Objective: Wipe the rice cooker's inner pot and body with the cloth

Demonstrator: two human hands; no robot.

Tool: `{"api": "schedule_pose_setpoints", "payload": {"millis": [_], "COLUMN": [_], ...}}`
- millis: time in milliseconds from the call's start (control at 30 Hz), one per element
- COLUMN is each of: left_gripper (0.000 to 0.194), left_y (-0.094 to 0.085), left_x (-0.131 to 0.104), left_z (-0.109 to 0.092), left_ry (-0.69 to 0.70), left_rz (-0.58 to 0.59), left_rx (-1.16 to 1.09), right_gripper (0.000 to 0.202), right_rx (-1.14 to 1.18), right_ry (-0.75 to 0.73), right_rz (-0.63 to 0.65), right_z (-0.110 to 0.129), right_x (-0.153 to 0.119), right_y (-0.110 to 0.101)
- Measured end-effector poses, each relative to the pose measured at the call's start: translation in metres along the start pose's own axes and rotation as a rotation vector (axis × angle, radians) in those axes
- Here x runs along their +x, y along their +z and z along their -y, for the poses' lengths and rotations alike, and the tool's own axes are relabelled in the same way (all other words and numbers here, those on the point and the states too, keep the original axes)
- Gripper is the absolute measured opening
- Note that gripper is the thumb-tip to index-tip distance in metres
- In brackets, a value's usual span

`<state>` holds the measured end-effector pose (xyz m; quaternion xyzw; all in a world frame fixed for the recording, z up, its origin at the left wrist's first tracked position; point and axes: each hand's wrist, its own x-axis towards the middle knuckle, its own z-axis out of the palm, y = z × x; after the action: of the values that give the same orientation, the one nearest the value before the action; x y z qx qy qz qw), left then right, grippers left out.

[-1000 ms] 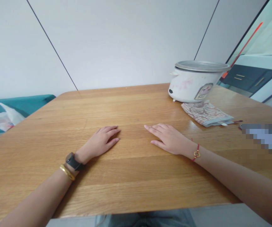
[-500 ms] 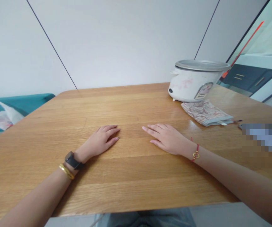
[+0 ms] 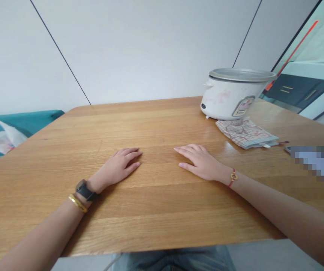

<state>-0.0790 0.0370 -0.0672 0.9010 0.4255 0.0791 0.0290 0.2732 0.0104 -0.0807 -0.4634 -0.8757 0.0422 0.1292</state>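
My left hand (image 3: 119, 165) rests palm down on the wooden table (image 3: 139, 210), fingers stretched out and holding nothing. A black watch (image 3: 85, 190) and a gold bangle (image 3: 77, 203) are on that wrist. Across a gap of bare wood, my right hand (image 3: 200, 162) is also palm down with its fingers extended and nothing in it. A red cord bracelet (image 3: 233, 177) with a gold ring circles the right wrist. Beyond the right hand lies a folded checked cloth (image 3: 243, 133), apart from the fingers. Behind the cloth stands a white rice cooker (image 3: 224, 98) with a grey rim.
A pixelated flat item (image 3: 317, 162) lies at the table's right side. White wall panels (image 3: 150, 49) rise behind the table. To the left, a white plastic bag (image 3: 6, 137) sits on a teal seat (image 3: 43, 118). Dark drawers (image 3: 294, 86) show at the far right.
My right hand has shifted slightly to the right, and its fingers are closer together. The left hand stays in place. The view has tilted a little.
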Motion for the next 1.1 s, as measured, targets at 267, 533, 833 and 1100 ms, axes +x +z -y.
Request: {"api": "schedule_pose_setpoints", "payload": {"millis": [267, 533, 833, 1100], "left_gripper": [0.051, 0.055, 0.055, 0.058], "left_y": [0.0001, 0.0003, -0.0023, -0.0006], "left_x": [0.0010, -0.0001, -0.0003, -0.0006], "left_z": [0.0003, -0.0001, -0.0018, -0.0039], "left_ry": [0.000, -0.005, -0.010, -0.022], "left_rz": [0.000, -0.001, 0.009, 0.011], "left_rx": [-0.012, -0.029, -0.041, -0.015], "right_gripper": [0.053, 0.049, 0.051, 0.050], "right_rx": [0.016, 0.014, 0.022, -0.004], "right_ry": [-0.017, -0.030, -0.029, -0.031], "right_rz": [0.013, 0.020, 0.027, 0.018], "right_z": [0.0000, -0.0015, -0.0007, 0.0009], "right_x": [0.0005, 0.0007, 0.0002, 0.0008], "right_y": [-0.0018, -0.0013, -0.0026, -0.0006]}}
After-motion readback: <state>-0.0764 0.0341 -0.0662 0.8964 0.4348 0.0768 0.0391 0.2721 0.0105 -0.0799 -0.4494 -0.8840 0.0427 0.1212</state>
